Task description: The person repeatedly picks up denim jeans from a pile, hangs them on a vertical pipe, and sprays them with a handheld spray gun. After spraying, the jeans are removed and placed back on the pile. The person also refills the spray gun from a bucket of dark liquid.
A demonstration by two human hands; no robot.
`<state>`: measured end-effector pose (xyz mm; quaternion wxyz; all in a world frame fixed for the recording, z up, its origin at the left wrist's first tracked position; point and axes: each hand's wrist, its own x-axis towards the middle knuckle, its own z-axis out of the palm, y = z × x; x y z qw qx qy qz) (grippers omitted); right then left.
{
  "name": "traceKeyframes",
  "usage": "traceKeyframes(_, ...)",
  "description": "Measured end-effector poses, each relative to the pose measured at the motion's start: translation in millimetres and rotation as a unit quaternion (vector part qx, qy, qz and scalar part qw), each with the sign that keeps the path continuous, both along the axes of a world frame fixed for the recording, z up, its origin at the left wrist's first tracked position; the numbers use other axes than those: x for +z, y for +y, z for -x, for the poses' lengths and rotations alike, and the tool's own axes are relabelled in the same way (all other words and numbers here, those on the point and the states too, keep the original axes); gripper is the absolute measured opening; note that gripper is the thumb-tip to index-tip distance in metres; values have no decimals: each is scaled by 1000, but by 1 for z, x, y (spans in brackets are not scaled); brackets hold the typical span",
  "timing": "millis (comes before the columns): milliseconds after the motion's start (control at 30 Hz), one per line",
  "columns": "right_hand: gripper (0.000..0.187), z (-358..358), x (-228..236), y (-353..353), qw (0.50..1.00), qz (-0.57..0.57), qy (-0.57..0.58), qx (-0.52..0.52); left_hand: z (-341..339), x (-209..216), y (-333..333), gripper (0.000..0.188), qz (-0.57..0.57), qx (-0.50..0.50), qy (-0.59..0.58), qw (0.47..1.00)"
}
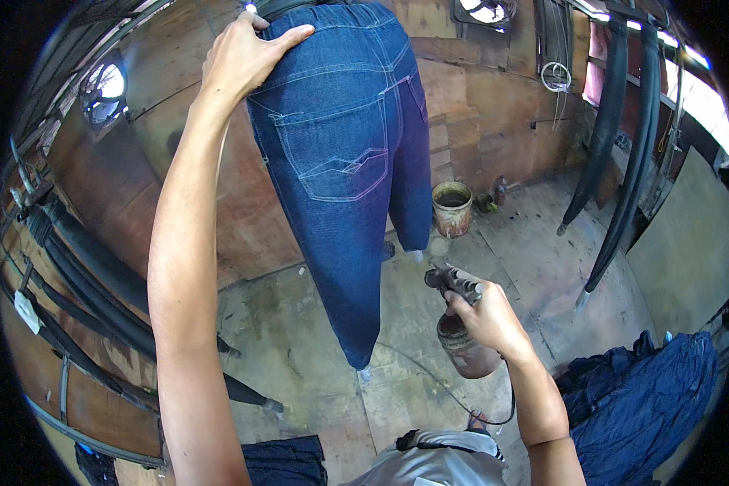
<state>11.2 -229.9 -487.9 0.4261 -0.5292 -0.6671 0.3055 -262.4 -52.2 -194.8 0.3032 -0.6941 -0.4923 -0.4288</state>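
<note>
A pair of dark blue jeans (pixel 340 146) hangs in front of me, its back pocket with pale stitching facing me and a purple tint along the right side. At its waistband's left edge is my left hand (pixel 243 57), the thumb lying on the denim and the fingers partly hidden round the edge. To the right of the lower legs, my right hand (pixel 486 317) is wrapped round a spray gun (pixel 455 282). Below the gun hangs its stained cup (pixel 468 354). The nozzle points up and left towards the jeans, apart from them.
A hose (pixel 429 374) loops below the gun. Dark blue garments (pixel 640 405) lie heaped at lower right. A stained bucket (pixel 452 212) stands by the back wall. Long dark tubes hang at right (pixel 636 154); more dark tubes (pixel 89 275) stretch along the left. Wall fans (pixel 104 93) show at left and top.
</note>
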Motion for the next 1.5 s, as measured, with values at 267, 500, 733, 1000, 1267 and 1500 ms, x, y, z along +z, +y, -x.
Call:
traceKeyframes(267,47,3,44,-39,946,-128,298,-18,-24,-1,-4,85,-41,50,10,998)
traceKeyframes(500,44,7,23,-24,993,-23,102,-56,-49,-10,-22,70,-54,32,-63,996)
traceKeyframes(733,56,18,30,-30,997,-68,43,-15,-46,-4,-16,68,-53,12,-61,997)
traceKeyframes(1000,54,35,42,-31,967,-184,177,9,-33,-1,-17,66,-43,-14,-52,998)
traceKeyframes(1267,51,44,-28,8,998,41,24,48,-3,2,-13,58,-2,-116,-42,992)
traceKeyframes(1500,51,12,44,8,942,-110,310,63,32,20,18,55,87,-125,46,987)
